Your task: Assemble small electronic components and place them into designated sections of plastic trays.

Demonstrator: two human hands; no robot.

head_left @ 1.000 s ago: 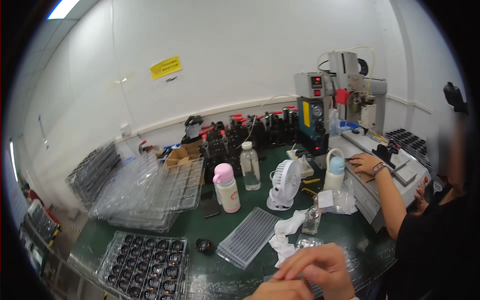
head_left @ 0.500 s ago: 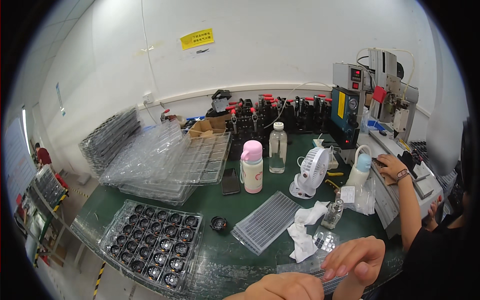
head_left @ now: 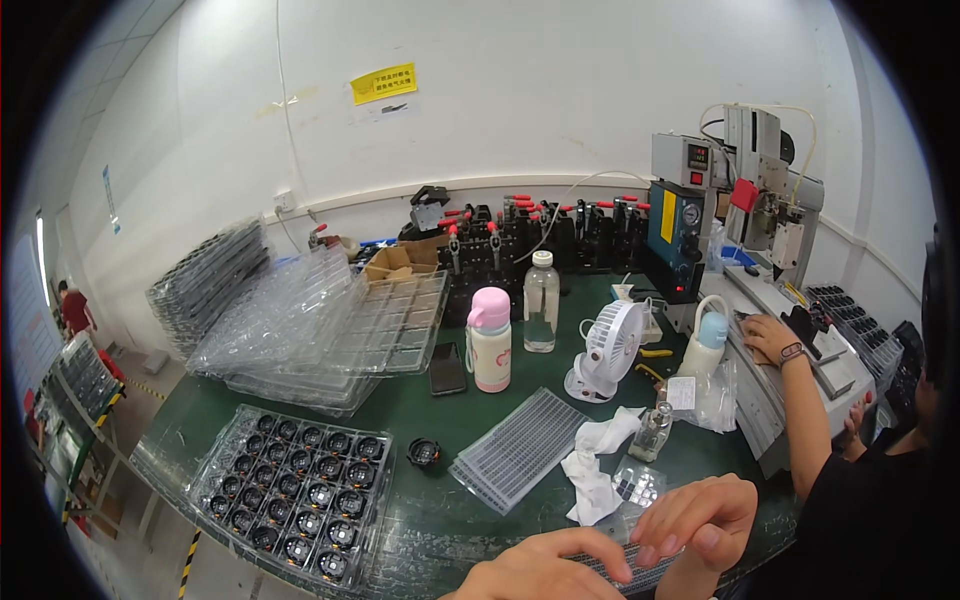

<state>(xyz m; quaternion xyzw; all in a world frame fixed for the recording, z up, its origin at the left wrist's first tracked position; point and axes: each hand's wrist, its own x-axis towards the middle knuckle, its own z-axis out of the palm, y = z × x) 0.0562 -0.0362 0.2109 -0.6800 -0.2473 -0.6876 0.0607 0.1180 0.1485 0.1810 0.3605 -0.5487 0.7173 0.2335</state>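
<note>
My left hand (head_left: pixel 545 570) is at the lower edge, its index finger arched out over a sheet with rows of small grey pieces (head_left: pixel 650 572). Its lower part is cut off by the frame. Close beside it, my right hand (head_left: pixel 700 515) hangs over the same sheet, fingers bent down and thumb apart from them; I see nothing held. Just beyond lie a small clear sheet with white squares (head_left: pixel 638 484), crumpled white tissue (head_left: pixel 592 482) and a small glass bottle (head_left: pixel 651 432). A stack of patterned grey sheets (head_left: pixel 525 448) lies farther left.
A clear tray (head_left: pixel 378 500) holds several round black parts; one black part (head_left: pixel 424 453) sits outside it. Behind stand a pink-capped bottle (head_left: pixel 491 350), a clear bottle (head_left: pixel 541 305) and a white fan (head_left: pixel 612 345). At right, a co-worker's hand (head_left: pixel 768 338) rests on a machine (head_left: pixel 770 420).
My left index finger has lifted and straightened away from the curled hand. My right hand stays bent over the sheet. The whole view has shifted slightly.
</note>
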